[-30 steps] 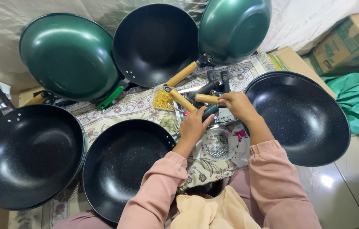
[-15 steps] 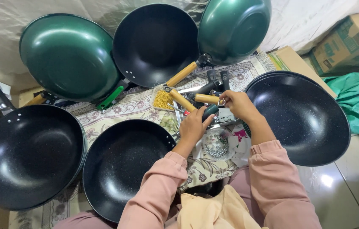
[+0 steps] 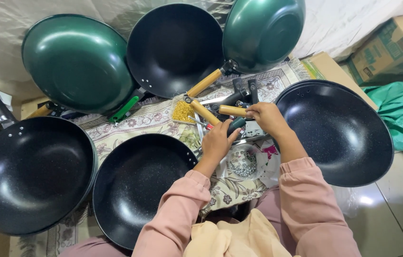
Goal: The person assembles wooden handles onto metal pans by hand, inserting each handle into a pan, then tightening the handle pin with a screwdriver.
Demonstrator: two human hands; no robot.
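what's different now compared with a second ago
Almost nothing. The left hand still grips the dark tool, and the right hand still holds the wooden handle; neither has visibly shifted. The pans around them lie as before.

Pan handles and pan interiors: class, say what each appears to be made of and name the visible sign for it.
The handle under the right hand looks like light wood: tan, matte, with a dark metal-looking end piece. The pan beside that hand seems to be metal with a black speckled non-stick coating, showing pale flecks and a soft sheen. The green pan looks glossy, perhaps enamelled or painted; the base metal cannot be told.
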